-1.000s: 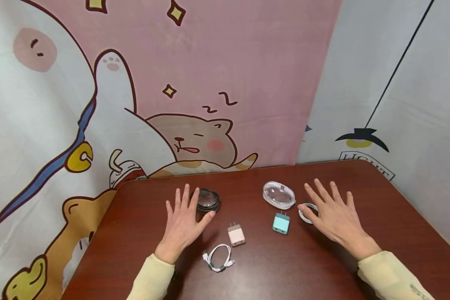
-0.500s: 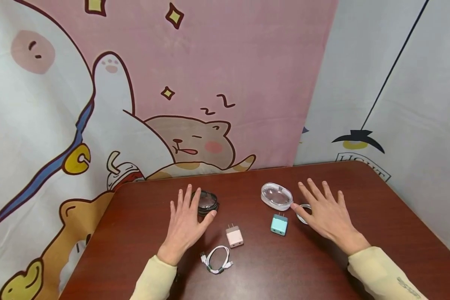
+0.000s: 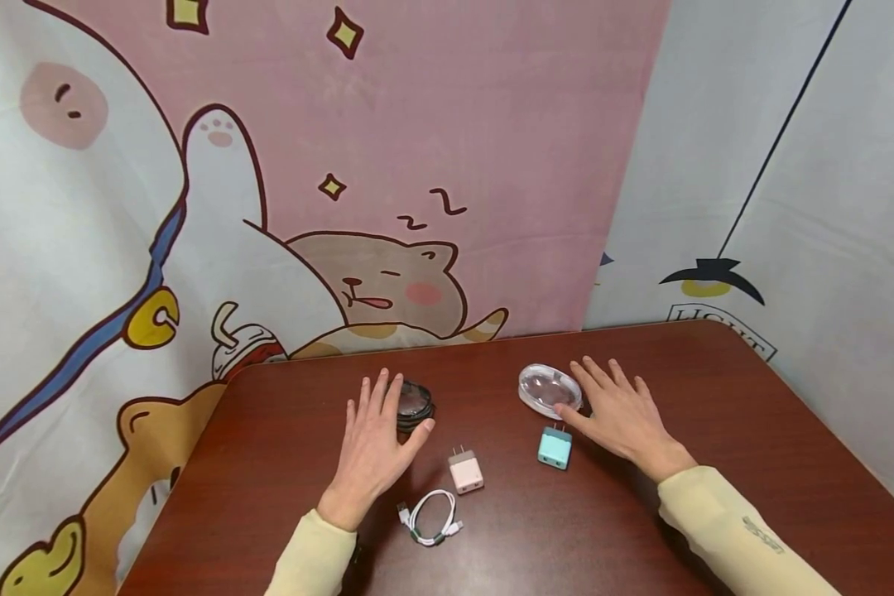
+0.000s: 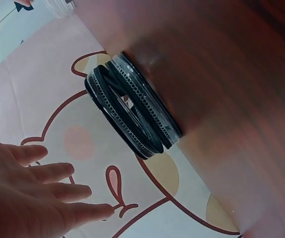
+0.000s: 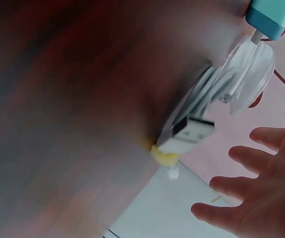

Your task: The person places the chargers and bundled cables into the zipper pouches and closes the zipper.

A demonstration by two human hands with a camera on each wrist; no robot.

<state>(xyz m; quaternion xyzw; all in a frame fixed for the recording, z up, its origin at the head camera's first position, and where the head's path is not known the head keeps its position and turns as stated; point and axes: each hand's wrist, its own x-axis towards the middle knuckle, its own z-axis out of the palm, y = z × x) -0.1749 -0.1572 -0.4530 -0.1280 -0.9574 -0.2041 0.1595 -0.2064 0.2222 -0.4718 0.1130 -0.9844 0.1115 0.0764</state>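
Note:
My left hand (image 3: 376,447) is held over the left of the table, fingers straight and spread, holding nothing. Its fingers overlap the edge of a black-trimmed oval zip case (image 3: 416,404) with a clear top. In the left wrist view that case (image 4: 132,106) shows zipper teeth along its side. My right hand (image 3: 620,414) hovers with fingers extended, its thumb overlapping a clear oval case with white trim (image 3: 544,387). A teal charger plug (image 3: 555,449) lies just in front of that case. A coiled white USB cable (image 5: 209,94) with a yellow tie appears in the right wrist view, hidden behind my right hand in the head view.
A pale pink charger plug (image 3: 465,472) lies near the middle of the brown table (image 3: 514,538). In front of it is a looped white cable (image 3: 430,519) with a dark green tie. A cartoon-printed cloth (image 3: 536,165) hangs behind the table's far edge.
My right hand has moved left, from over the coiled white cable to the white-trimmed case. My left hand has shifted slightly right. The objects stay in place on the table.

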